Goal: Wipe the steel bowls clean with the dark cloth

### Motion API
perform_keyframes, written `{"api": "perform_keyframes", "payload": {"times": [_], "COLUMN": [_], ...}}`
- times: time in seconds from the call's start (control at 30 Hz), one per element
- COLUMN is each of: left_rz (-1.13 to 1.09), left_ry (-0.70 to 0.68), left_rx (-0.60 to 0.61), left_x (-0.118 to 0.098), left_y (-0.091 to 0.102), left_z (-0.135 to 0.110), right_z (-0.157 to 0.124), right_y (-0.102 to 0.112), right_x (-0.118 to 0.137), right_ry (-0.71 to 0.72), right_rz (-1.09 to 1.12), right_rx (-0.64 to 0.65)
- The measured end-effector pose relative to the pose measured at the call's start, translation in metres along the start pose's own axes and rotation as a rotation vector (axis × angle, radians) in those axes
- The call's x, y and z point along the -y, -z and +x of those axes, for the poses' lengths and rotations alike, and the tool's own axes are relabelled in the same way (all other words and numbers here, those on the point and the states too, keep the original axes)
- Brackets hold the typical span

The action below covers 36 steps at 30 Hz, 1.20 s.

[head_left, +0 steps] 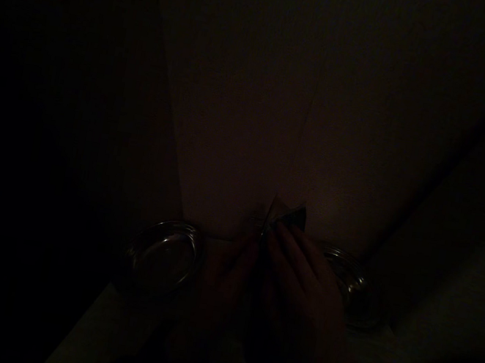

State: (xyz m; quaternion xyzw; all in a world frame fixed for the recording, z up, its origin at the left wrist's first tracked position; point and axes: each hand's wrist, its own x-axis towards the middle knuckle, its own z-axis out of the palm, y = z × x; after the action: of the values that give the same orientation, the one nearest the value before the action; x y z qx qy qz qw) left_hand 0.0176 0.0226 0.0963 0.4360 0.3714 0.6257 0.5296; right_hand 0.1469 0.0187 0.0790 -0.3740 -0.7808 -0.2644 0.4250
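Observation:
The view is very dark. My right hand (306,273) lies with its fingers close together over a dark, folded, cloth-like piece (296,217), whose corners stick out past the fingertips. Close beside it on the left, my left hand (229,275) is curled, its fingers mostly lost in shadow. Between the two hands rises a thin straight edge (269,211) with a faint shine. What it belongs to, and what my left hand holds, I cannot make out.
A shiny round metal dish (196,248) stands left of my hands. Another metal dish (358,281) is on the right, partly behind my right hand. Both rest on a pale surface (92,330). Beyond the hands is a broad plain panel (239,144).

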Motion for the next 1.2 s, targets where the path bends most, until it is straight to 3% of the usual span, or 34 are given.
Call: {"api": "perform_keyframes", "payload": {"times": [0.2, 0.4, 0.57, 0.73, 0.93, 1.2], "left_rz": [-0.008, 0.004, 0.006, 0.095, 0.101, 0.007], "left_ry": [-0.047, -0.022, 0.039, -0.004, -0.036, -0.065], "left_rx": [-0.056, -0.063, -0.003, 0.034, -0.029, -0.035], "left_x": [0.001, 0.001, -0.001, 0.005, 0.01, 0.011], "left_y": [0.009, 0.003, -0.002, 0.008, 0.02, 0.01], "left_z": [0.0, 0.002, -0.002, -0.003, 0.002, 0.005], "right_z": [-0.004, -0.002, 0.001, 0.007, 0.0, -0.003], "right_y": [-0.006, -0.003, 0.0, 0.004, 0.0, -0.005], "right_x": [0.013, 0.009, -0.006, -0.018, 0.001, 0.014], "right_ry": [0.084, 0.077, -0.038, -0.158, -0.018, 0.09], "right_rz": [0.035, 0.0, -0.019, 0.029, -0.006, -0.009], "right_rx": [-0.009, 0.008, 0.028, 0.02, 0.055, 0.007]}}
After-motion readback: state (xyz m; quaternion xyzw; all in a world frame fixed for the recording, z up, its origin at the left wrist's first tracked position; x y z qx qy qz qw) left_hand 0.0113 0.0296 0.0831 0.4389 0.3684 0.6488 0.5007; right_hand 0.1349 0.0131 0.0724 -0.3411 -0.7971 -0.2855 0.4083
